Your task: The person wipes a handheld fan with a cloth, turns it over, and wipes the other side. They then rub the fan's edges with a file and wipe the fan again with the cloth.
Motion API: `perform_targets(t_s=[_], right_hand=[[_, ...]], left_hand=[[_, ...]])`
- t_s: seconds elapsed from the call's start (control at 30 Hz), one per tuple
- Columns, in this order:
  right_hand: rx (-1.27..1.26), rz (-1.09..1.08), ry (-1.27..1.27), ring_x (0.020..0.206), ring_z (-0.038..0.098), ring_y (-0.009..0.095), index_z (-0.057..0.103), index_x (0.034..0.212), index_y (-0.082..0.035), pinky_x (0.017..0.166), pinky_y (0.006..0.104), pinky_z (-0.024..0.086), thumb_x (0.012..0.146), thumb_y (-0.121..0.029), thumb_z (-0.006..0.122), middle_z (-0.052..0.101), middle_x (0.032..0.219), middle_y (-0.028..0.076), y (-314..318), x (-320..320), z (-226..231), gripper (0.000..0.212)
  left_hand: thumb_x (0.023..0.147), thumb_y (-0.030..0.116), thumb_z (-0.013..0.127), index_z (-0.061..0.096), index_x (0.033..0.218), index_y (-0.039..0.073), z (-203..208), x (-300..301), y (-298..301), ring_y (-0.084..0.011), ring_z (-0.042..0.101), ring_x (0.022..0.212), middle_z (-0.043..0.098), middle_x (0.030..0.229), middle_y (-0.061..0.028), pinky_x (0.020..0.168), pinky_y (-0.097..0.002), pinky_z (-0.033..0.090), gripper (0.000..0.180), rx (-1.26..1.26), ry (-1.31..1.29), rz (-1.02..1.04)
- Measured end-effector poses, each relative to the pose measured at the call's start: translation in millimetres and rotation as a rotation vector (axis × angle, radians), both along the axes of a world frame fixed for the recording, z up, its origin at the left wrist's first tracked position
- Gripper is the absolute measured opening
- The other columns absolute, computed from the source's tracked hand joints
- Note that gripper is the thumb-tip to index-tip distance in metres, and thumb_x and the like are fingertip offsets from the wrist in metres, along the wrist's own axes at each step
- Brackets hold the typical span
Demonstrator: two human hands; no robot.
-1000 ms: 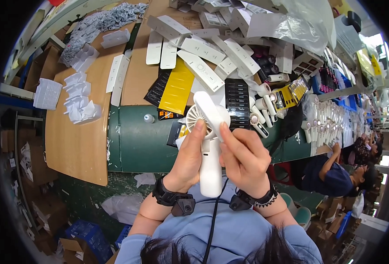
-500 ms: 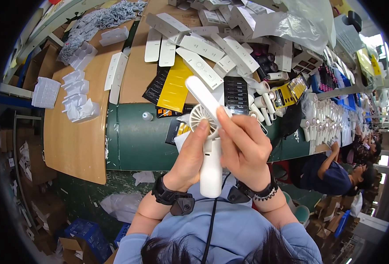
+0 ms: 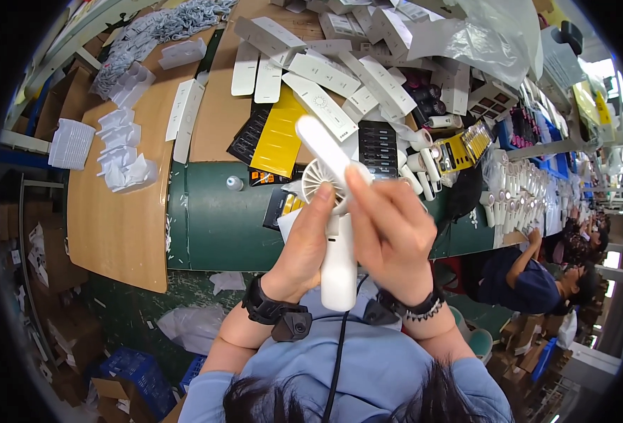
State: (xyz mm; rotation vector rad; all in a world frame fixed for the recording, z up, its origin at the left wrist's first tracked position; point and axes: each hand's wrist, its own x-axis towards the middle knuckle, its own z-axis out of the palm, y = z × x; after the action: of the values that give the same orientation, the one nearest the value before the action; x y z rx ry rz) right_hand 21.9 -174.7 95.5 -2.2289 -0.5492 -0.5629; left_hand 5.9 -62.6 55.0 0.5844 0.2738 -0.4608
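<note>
A white handheld fan (image 3: 339, 282) is in front of my chest, its handle pointing down toward me and its round grille (image 3: 318, 180) at the top. My left hand (image 3: 301, 243) grips the fan around its neck, with the thumb over the grille. In my right hand (image 3: 392, 229), thumb and fingers pinch a long white rounded bar (image 3: 322, 148), which slants up to the left across the grille's right side. Whether the bar joins the fan is hidden by my fingers.
White boxes (image 3: 322, 74) lie heaped at the back of the green table (image 3: 220, 236). Nearby are a yellow card (image 3: 276, 137), a small white bottle (image 3: 235, 183) and several white fans (image 3: 424, 166). Folded white trays (image 3: 118, 151) rest on the wooden board at left. A co-worker (image 3: 519, 278) sits at right.
The fan and both hands have shifted up very slightly. My right hand and the white bar have tilted a little; both grips stay the same.
</note>
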Motion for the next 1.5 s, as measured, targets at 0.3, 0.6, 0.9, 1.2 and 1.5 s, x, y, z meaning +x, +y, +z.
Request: perform_targets(t_s=[0.3, 0.6, 0.9, 1.2, 1.5], right_hand=[[-0.021, 0.003, -0.045, 0.057, 0.051, 0.014, 0.063, 0.107, -0.001, 0.051, 0.0228, 0.042, 0.074, 0.007, 0.061, 0.055, 0.076, 0.008, -2, -7, -4, 0.034], [0.005, 0.004, -0.026, 0.056, 0.050, 0.013, 0.064, 0.106, -0.001, 0.050, 0.0221, 0.041, 0.074, 0.008, 0.061, 0.055, 0.076, 0.008, -2, -9, -3, 0.033], [0.847, 0.184, 0.459, 0.048, 0.041, 0.007, 0.050, 0.123, 0.000, 0.043, 0.0176, 0.033, 0.091, -0.011, 0.045, 0.053, 0.069, 0.006, -17, 13, 7, 0.034], [1.146, 0.403, 0.675, 0.051, 0.045, 0.008, 0.039, 0.128, 0.004, 0.055, 0.0248, 0.046, 0.092, -0.015, 0.038, 0.053, 0.074, 0.008, -26, 7, 8, 0.041], [1.359, 0.494, 0.913, 0.054, 0.047, 0.010, 0.034, 0.132, 0.004, 0.064, 0.0225, 0.046, 0.088, -0.018, 0.037, 0.053, 0.084, 0.012, -32, 4, 8, 0.049]], left_hand=[[0.094, 0.044, 0.039, 0.043, 0.118, 0.006, 7, 2, -5, -0.0108, 0.058, 0.064, 0.058, 0.090, -0.0051, 0.054, -0.0236, 0.050, 0.046, 0.023, 0.097, 0.094], [0.094, 0.045, 0.037, 0.045, 0.116, 0.006, 2, 2, -3, -0.0116, 0.057, 0.060, 0.057, 0.090, -0.0049, 0.053, -0.0249, 0.049, 0.045, 0.026, 0.035, 0.024], [0.092, 0.051, 0.034, 0.044, 0.116, 0.005, 11, 1, 6, -0.0154, 0.056, 0.056, 0.055, 0.090, -0.0084, 0.047, -0.0255, 0.047, 0.052, -0.189, -0.193, -0.141], [0.091, 0.053, 0.035, 0.043, 0.116, 0.005, 10, 1, 8, -0.0166, 0.056, 0.056, 0.054, 0.090, -0.0093, 0.046, -0.0263, 0.046, 0.054, -0.193, -0.206, -0.138], [0.091, 0.053, 0.035, 0.043, 0.118, 0.006, 8, 0, 7, -0.0166, 0.056, 0.056, 0.054, 0.091, -0.0093, 0.047, -0.0269, 0.047, 0.055, -0.180, -0.199, -0.139]])
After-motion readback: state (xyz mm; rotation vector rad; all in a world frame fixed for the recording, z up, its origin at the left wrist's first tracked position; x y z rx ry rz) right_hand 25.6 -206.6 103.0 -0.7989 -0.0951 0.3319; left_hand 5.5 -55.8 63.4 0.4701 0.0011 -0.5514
